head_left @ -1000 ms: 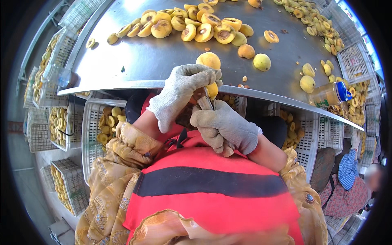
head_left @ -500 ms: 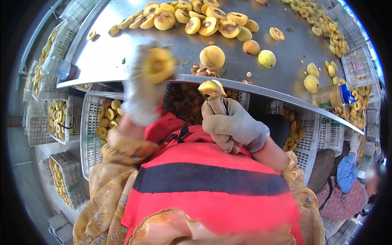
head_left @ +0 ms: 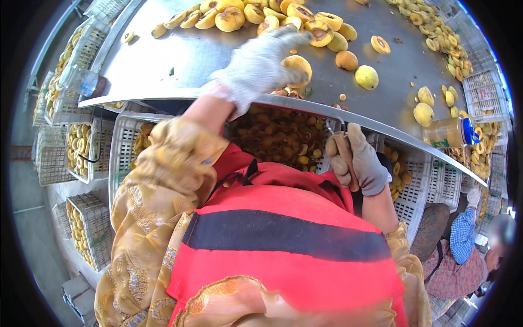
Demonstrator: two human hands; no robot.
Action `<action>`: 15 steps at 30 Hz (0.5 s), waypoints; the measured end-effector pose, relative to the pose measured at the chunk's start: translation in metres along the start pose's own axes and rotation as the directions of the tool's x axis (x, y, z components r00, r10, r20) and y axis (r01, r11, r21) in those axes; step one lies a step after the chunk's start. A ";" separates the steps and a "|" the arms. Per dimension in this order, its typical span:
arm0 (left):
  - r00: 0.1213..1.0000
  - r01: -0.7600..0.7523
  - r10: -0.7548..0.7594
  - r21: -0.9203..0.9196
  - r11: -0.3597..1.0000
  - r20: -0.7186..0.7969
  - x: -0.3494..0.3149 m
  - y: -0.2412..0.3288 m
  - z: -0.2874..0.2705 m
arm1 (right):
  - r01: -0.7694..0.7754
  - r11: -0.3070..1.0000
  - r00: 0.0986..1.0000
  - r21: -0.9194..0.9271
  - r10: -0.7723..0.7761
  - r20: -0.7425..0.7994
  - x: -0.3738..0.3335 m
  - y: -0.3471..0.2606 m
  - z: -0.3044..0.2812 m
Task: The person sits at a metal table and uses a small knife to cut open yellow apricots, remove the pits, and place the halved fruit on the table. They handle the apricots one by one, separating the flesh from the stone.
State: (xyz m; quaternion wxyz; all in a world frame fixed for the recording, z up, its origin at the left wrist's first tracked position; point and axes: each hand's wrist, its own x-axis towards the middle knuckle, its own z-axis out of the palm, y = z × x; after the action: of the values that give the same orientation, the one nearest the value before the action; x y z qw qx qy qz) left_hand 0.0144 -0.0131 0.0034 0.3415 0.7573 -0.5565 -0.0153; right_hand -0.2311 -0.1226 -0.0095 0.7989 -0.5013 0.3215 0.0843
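My left hand (head_left: 261,62), in a pale glove, stretches over the metal table's near edge. Its fingers are extended and apart, at the near side of a row of yellow peach halves (head_left: 230,19). Beneath it, a whole peach (head_left: 298,71) is partly covered. My right hand (head_left: 364,163), also gloved, is wrapped round the wooden handle of a pitting tool (head_left: 344,158). The thin curved metal end points up below the table edge, with no fruit on it. A crate of dark peach scraps (head_left: 278,136) lies under the edge between my arms.
On the metal table (head_left: 190,60), more peaches (head_left: 366,77) and a jar with a blue lid (head_left: 447,132) lie to the right. White crates of halves (head_left: 122,147) flank my lap. A co-worker in a checked sleeve (head_left: 462,234) sits at the right.
My left hand has moved up and right over the table, and the peach half it held is gone from it. My right hand has shifted right and down; the fruit piece is off the tool.
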 end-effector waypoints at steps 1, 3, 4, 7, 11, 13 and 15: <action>0.992 0.002 -0.012 0.083 0.997 0.122 0.008 -0.003 0.017 | 0.035 0.999 0.999 0.032 -0.035 -0.019 -0.005 0.004 -0.005; 0.947 0.062 -0.095 0.117 0.991 0.307 0.018 -0.007 0.039 | 0.104 0.991 0.994 0.088 -0.103 -0.020 -0.012 0.005 -0.016; 0.953 0.124 -0.149 0.107 0.986 0.262 0.017 -0.009 0.042 | 0.134 0.985 0.991 0.111 -0.130 -0.042 -0.015 0.004 -0.018; 0.960 0.244 -0.191 -0.279 0.929 0.204 0.008 -0.015 0.039 | 0.191 0.954 0.980 0.230 -0.172 -0.099 -0.021 -0.002 -0.013; 0.939 0.328 -0.190 -0.913 0.244 0.287 -0.019 0.004 0.014 | 0.340 0.923 0.940 0.178 -0.325 -0.109 -0.005 -0.022 0.005; 0.933 0.293 -0.189 -0.951 -0.097 0.306 -0.034 0.019 0.007 | 0.373 0.928 0.920 0.012 -0.369 -0.130 0.005 -0.036 0.020; 0.900 0.374 -0.230 -0.927 -0.028 0.370 -0.041 0.029 -0.005 | 0.390 0.917 0.903 -0.085 -0.399 -0.158 0.011 -0.051 0.034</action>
State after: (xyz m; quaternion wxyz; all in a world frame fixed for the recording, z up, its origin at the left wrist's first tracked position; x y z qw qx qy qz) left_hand -0.0237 0.0199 0.0078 0.7220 0.4132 -0.2300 -0.5050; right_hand -0.1846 -0.1204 0.0313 0.7556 -0.5816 0.2788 -0.1145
